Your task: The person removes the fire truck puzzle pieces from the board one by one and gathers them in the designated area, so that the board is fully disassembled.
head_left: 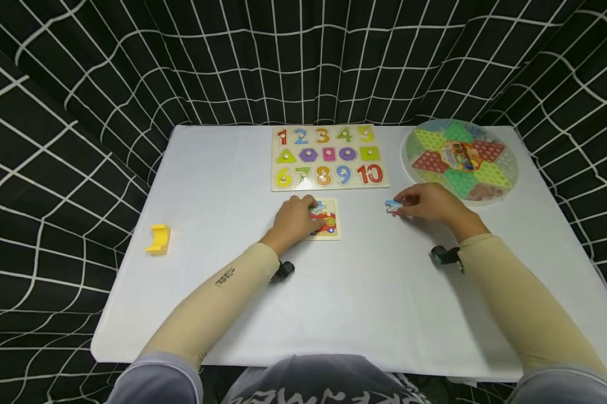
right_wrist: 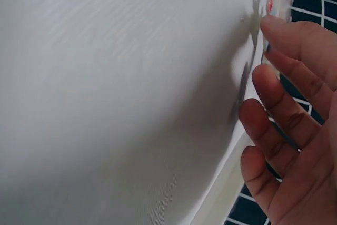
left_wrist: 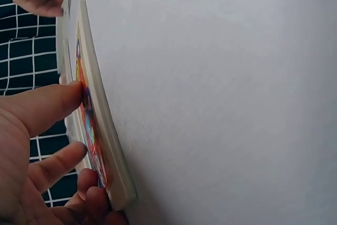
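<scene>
Now, both hands busy around the middle

So, the left hand [head_left: 292, 220] has its grip around the small picture puzzle [head_left: 329, 221] at the frame's centre, thumb across its face, seemingly to steady it. Over right of centre, the right hand [head_left: 432, 205] pinches a puzzle piece [head_left: 391, 207], well apart from the puzzle; a fingertip grip probably suits something that little. Up top, the number board [head_left: 313, 168] lies at upper centre, the round game board [head_left: 460, 160] at upper right, likely set back to free working room. Way out left, there's a yellow block [head_left: 159, 239]. Beneath them, a white tabletop [head_left: 222, 185]; and around it, black cloth [head_left: 303, 56] with white grid lines, hanging in folds.
</scene>
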A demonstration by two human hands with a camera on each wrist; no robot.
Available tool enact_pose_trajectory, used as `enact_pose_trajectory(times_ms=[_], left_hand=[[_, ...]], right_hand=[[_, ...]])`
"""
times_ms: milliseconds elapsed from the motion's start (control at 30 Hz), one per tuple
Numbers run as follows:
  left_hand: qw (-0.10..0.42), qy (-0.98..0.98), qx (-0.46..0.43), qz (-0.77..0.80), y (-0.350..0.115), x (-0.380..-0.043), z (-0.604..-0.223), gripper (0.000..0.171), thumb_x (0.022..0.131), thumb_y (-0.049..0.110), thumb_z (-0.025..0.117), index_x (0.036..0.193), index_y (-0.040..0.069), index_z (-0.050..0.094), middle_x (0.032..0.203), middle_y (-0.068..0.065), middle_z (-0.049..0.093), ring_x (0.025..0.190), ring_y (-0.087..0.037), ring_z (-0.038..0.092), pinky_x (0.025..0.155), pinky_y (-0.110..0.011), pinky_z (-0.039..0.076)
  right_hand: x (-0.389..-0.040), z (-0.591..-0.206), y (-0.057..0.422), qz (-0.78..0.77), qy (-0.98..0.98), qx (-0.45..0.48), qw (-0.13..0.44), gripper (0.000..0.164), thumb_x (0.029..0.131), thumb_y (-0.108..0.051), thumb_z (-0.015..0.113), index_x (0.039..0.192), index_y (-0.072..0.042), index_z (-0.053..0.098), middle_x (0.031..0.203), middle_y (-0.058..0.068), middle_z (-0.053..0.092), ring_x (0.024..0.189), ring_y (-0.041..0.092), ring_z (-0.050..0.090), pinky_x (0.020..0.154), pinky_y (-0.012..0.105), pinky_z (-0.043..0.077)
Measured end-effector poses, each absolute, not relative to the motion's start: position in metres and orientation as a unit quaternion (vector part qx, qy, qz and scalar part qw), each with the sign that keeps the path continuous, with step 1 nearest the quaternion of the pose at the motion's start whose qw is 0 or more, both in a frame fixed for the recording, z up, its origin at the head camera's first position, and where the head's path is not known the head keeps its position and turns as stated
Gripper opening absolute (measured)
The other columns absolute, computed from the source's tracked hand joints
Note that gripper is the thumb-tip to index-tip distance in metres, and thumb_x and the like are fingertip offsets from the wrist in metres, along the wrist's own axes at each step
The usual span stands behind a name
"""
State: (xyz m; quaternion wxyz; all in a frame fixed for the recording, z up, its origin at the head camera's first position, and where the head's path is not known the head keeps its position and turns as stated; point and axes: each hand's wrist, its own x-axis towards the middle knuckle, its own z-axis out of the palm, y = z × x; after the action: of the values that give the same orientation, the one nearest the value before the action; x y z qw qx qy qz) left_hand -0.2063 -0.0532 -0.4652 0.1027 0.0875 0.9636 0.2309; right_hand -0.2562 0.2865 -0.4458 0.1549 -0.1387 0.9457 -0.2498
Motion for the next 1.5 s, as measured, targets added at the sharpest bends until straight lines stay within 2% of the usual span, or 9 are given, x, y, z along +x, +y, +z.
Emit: enact_pose_trajectory(times_ms=[167, 367, 667, 867, 1200, 1500], left_hand=[[0.095, 0.96, 0.07, 0.254, -0.057, -0.204, -0.466, 0.057, 0.082, 0.047, 0.076, 0.124, 0.011, 0.06, 0.105, -0.008, 0.052, 0.094, -0.024, 0.05, 0.084, -0.035, 0.043], [0.082, 0.963, 0.048, 0.253, -0.064, -0.195, -0.463, 0.05, 0.083, 0.04, 0.077, 0.12, 0.009, 0.066, 0.098, -0.007, 0.049, 0.087, -0.021, 0.05, 0.078, -0.033, 0.044], [0.06, 0.962, 0.045, 0.264, -0.07, -0.188, -0.466, 0.042, 0.083, 0.042, 0.077, 0.105, 0.008, 0.069, 0.091, -0.005, 0.049, 0.08, -0.019, 0.049, 0.068, -0.031, 0.042], [0.061, 0.969, 0.049, 0.234, -0.073, -0.189, -0.465, 0.041, 0.083, 0.046, 0.075, 0.104, 0.011, 0.068, 0.09, -0.003, 0.048, 0.079, -0.017, 0.05, 0.064, -0.031, 0.043], [0.069, 0.976, 0.056, 0.199, -0.075, -0.191, -0.462, 0.041, 0.084, 0.049, 0.073, 0.107, 0.015, 0.065, 0.091, -0.004, 0.048, 0.079, -0.019, 0.05, 0.062, -0.033, 0.043], [0.086, 0.977, 0.061, 0.188, -0.076, -0.193, -0.464, 0.042, 0.086, 0.051, 0.07, 0.109, 0.016, 0.066, 0.092, -0.004, 0.047, 0.079, -0.02, 0.05, 0.061, -0.034, 0.043]], right_hand=[[-0.266, -0.448, 0.28, -0.229, 0.95, -0.15, 0.147, 0.03, 0.083, -0.02, 0.079, 0.111, -0.012, 0.073, 0.085, 0.004, 0.062, 0.076, 0.021, 0.051, 0.067, 0.037, 0.04], [-0.269, -0.445, 0.269, -0.225, 0.949, -0.152, 0.158, 0.035, 0.082, -0.027, 0.08, 0.113, -0.012, 0.071, 0.085, 0.004, 0.061, 0.076, 0.022, 0.051, 0.065, 0.037, 0.039], [-0.265, -0.441, 0.171, -0.194, 0.941, -0.235, 0.147, 0.02, 0.085, -0.027, 0.077, 0.101, -0.014, 0.075, 0.086, 0.0, 0.065, 0.079, 0.019, 0.054, 0.072, 0.036, 0.045], [-0.266, -0.442, 0.126, -0.173, 0.939, -0.26, 0.148, 0.017, 0.086, -0.028, 0.077, 0.096, -0.014, 0.076, 0.087, -0.003, 0.067, 0.08, 0.017, 0.057, 0.077, 0.035, 0.048], [-0.269, -0.448, 0.111, -0.171, 0.942, -0.241, 0.16, 0.012, 0.086, -0.024, 0.076, 0.092, -0.013, 0.076, 0.083, -0.003, 0.068, 0.079, 0.018, 0.057, 0.075, 0.035, 0.048], [-0.27, -0.444, 0.108, -0.17, 0.944, -0.245, 0.144, 0.01, 0.082, -0.023, 0.077, 0.082, -0.015, 0.072, 0.076, -0.002, 0.063, 0.076, 0.019, 0.055, 0.069, 0.034, 0.046]])
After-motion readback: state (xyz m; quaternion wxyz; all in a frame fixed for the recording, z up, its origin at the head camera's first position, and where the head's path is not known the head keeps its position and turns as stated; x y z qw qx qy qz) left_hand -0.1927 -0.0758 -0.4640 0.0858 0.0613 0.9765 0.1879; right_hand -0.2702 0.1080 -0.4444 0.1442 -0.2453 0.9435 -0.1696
